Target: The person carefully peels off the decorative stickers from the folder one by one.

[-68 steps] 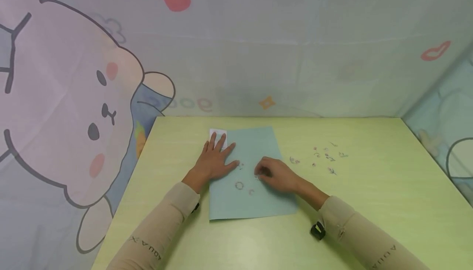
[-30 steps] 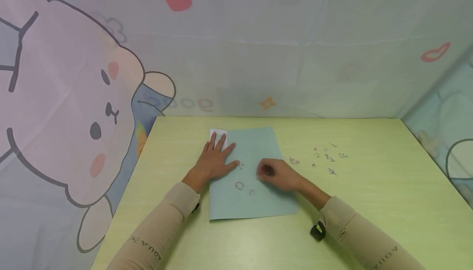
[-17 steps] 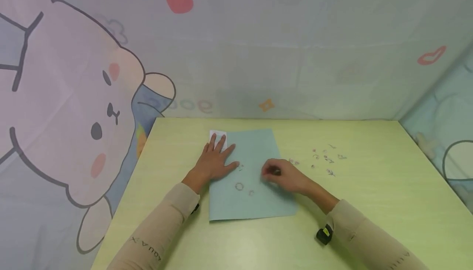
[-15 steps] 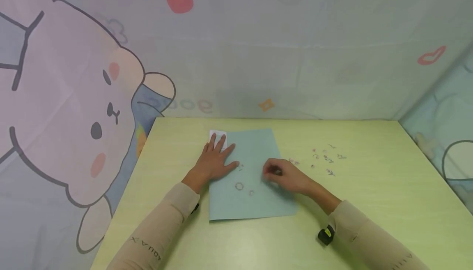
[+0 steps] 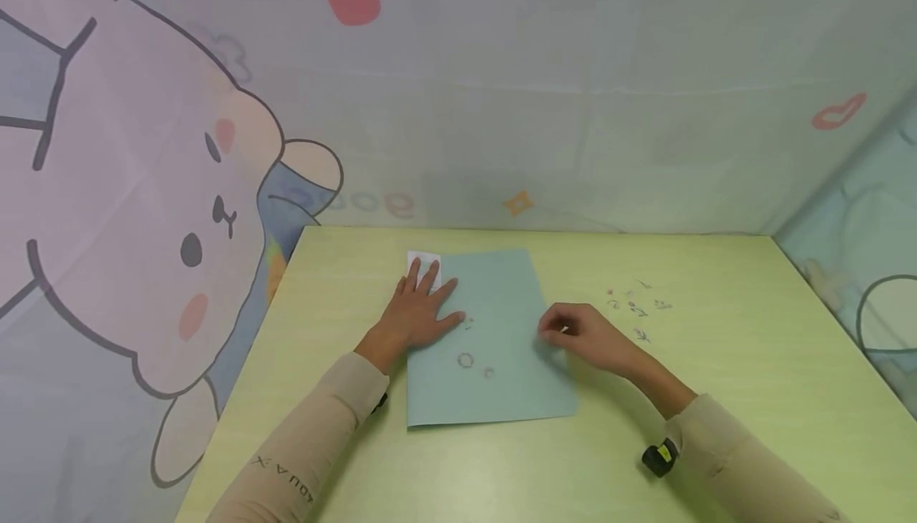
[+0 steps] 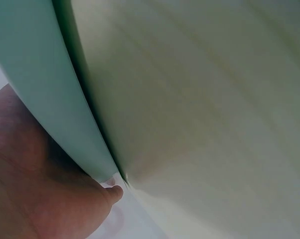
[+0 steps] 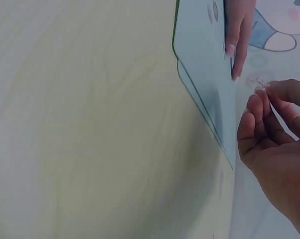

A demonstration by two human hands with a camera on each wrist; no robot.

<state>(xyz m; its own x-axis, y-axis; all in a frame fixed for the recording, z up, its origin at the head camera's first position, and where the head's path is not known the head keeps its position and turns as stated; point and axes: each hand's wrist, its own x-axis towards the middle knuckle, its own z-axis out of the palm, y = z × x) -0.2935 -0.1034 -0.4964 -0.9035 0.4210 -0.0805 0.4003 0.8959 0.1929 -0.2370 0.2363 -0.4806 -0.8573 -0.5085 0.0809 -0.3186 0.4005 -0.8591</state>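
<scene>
A light blue paper sheet (image 5: 501,380) lies on the yellow-green table (image 5: 716,396). My left hand (image 5: 428,294) rests flat on the sheet's upper left part, fingers spread, reaching onto a white slip (image 5: 423,258) at the corner. Small stickers (image 5: 466,361) sit on the sheet in front of that hand. My right hand (image 5: 550,333) hovers at the sheet's right edge. In the right wrist view its thumb and forefinger pinch a tiny sprig sticker (image 7: 257,81). The left wrist view shows the palm (image 6: 40,199) under the sheet's edge (image 6: 40,84).
Several loose small stickers (image 5: 637,306) are scattered on the table right of the sheet. Cartoon-printed cloth walls (image 5: 179,212) close in the table at the left, back and right. Bare table surface lies in front of the sheet.
My right hand has moved from the middle of the blue sheet rightward to its right edge, over where a loose sticker lay. The left hand has stayed flat on the sheet.
</scene>
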